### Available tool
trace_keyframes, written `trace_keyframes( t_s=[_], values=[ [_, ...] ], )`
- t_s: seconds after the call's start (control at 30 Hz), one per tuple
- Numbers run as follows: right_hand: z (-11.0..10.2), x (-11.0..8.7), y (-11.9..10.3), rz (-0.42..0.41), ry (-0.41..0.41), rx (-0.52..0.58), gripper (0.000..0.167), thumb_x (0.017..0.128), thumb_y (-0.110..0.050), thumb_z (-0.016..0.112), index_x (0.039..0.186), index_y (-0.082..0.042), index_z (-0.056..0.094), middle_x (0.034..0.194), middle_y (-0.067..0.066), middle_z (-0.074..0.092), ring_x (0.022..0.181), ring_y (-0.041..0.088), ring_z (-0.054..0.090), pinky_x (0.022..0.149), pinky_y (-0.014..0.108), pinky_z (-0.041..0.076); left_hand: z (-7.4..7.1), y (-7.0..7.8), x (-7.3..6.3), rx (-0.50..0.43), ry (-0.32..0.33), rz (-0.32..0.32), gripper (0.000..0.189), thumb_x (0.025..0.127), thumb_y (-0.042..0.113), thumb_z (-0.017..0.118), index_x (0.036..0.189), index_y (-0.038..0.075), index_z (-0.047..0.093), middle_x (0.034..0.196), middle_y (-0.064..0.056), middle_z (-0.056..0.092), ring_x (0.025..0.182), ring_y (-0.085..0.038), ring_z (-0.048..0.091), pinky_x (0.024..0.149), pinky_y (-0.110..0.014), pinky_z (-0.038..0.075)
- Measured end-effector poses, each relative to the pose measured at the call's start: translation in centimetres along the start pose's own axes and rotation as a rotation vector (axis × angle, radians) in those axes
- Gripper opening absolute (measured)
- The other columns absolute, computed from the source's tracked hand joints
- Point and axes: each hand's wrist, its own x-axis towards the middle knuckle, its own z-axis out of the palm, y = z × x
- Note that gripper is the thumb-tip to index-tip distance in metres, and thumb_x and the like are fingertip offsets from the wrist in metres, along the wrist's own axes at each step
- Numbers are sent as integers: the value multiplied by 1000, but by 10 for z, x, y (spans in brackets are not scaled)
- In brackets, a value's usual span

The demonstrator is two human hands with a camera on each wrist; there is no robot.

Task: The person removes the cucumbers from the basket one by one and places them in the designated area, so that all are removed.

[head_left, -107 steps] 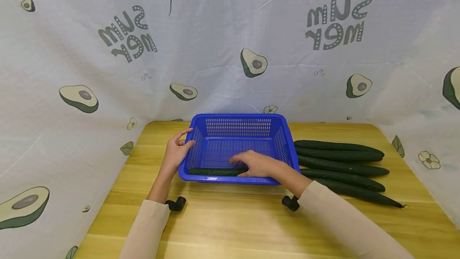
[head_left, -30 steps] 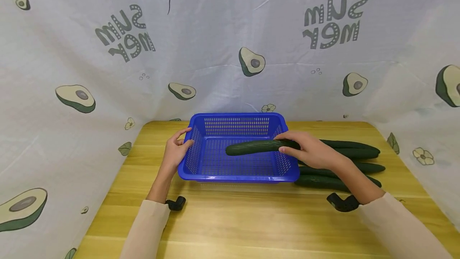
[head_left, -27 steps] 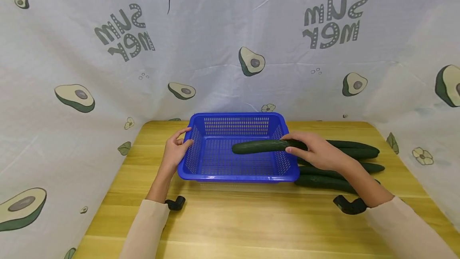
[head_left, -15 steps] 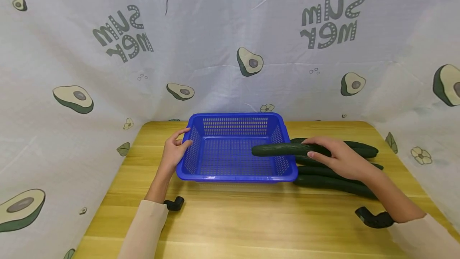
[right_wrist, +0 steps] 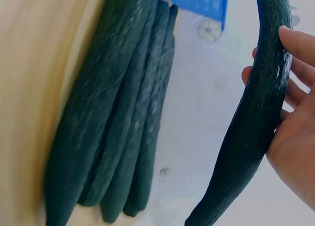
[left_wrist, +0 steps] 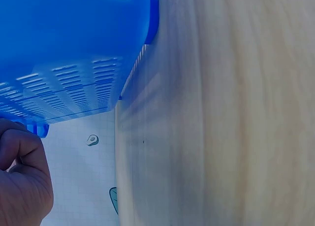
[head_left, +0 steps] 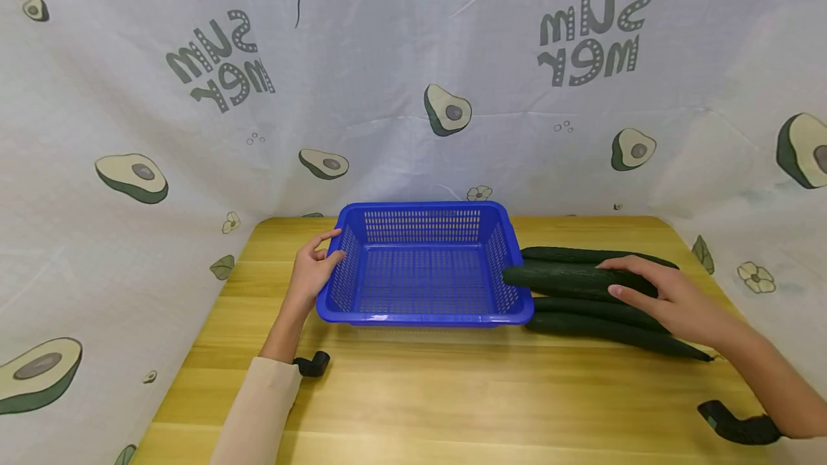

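Observation:
My left hand (head_left: 310, 275) grips the left rim of a blue plastic basket (head_left: 423, 319), thumb on the inside edge. In the left wrist view the curled fingers of that hand (left_wrist: 22, 169) show by the basket's slotted wall (left_wrist: 74, 48). My right hand (head_left: 678, 300) holds a long dark green cucumber (head_left: 568, 280) by its right part, thumb on the near side and fingers round the far side. The held cucumber's left end overlaps the basket's right rim in the head view. In the right wrist view this cucumber (right_wrist: 251, 117) hangs apart from the others.
Several more cucumbers (head_left: 614, 336) lie side by side on the wooden table (head_left: 452, 393), right of the basket. Behind the table hangs a pale cloth (head_left: 388, 56) printed with avocados. A small black device (head_left: 736, 425) is strapped at each wrist.
The cucumber that lay along the basket's front has been lifted out by my right hand and carried right, over the other cucumbers. My left hand has stayed on the rim.

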Motion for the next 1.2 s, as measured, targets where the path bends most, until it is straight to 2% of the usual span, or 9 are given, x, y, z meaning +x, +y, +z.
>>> trace_keyframes(
  t_s=[0.13, 0.3, 0.43, 0.6, 0.67, 0.73, 0.83, 1.07, 1.2],
  values=[
    [-2, -14, 16, 23, 3, -5, 40, 100, -14, 68, 138, -20, 62, 133, -45, 37, 118, -27, 31, 80, 7, 39, 2, -1, -1, 17, 13, 33, 49, 99, 12, 66, 147, 20, 57, 73, -7, 65, 62, -18, 71, 57, -30, 61],
    [-4, -30, 32, 62, 1, 9, 37, 99, -12, 68, 135, -14, 63, 129, -40, 44, 116, -29, 29, 78, 4, 34, 1, -2, -1, 14, 1, 15, 51, 100, 13, 66, 149, 19, 55, 80, -14, 68, 65, -21, 73, 58, -32, 62],
    [-3, -41, 42, 92, -2, 7, 36, 99, -12, 69, 134, -11, 63, 126, -45, 39, 113, -30, 28, 75, 3, 33, 1, -2, 0, 12, -1, 7, 51, 100, 12, 65, 149, 19, 55, 80, -14, 68, 65, -21, 73, 57, -31, 61],
    [5, -51, 52, 122, -16, -7, 36, 98, -17, 71, 133, -14, 64, 131, -24, 54, 112, -31, 28, 77, 2, 33, 1, -3, 1, 23, 12, 40, 49, 100, 13, 66, 147, 20, 57, 77, -11, 68, 63, -19, 72, 57, -31, 61],
    [9, -55, 54, 121, -30, -4, 36, 98, -17, 71, 133, -16, 65, 131, -25, 54, 113, -31, 29, 77, 2, 33, 1, -4, 1, 22, 13, 42, 48, 100, 13, 66, 147, 20, 57, 77, -12, 67, 62, -19, 72, 57, -31, 61],
    [13, -57, 54, 118, -43, 4, 36, 98, -18, 72, 133, -19, 65, 128, -35, 49, 113, -32, 30, 78, 1, 34, 1, -4, 1, 21, 13, 44, 48, 100, 13, 65, 147, 20, 57, 77, -12, 67, 62, -19, 72, 57, -31, 61],
    [22, -59, 52, 74, -52, 15, 37, 97, -16, 72, 132, -20, 66, 128, -37, 51, 115, -29, 35, 80, 1, 36, 1, -3, 1, 20, 13, 46, 48, 100, 14, 65, 147, 20, 57, 76, -9, 67, 62, -18, 72, 57, -31, 61],
    [44, -62, 41, 9, -74, 38, 34, 95, -14, 73, 128, -21, 69, 125, -21, 65, 115, -22, 46, 80, 7, 44, 0, -4, -2, 5, -11, 1, 53, 100, 15, 65, 151, 22, 52, 80, -8, 69, 65, -20, 73, 58, -33, 62],
    [47, -61, 39, 19, -71, 28, 34, 94, -16, 75, 127, -23, 70, 123, -10, 69, 114, -19, 49, 81, 10, 47, 1, -3, -1, -11, -6, 11, 53, 100, 14, 65, 151, 21, 53, 84, -12, 71, 67, -22, 74, 59, -34, 62]
  ],
)
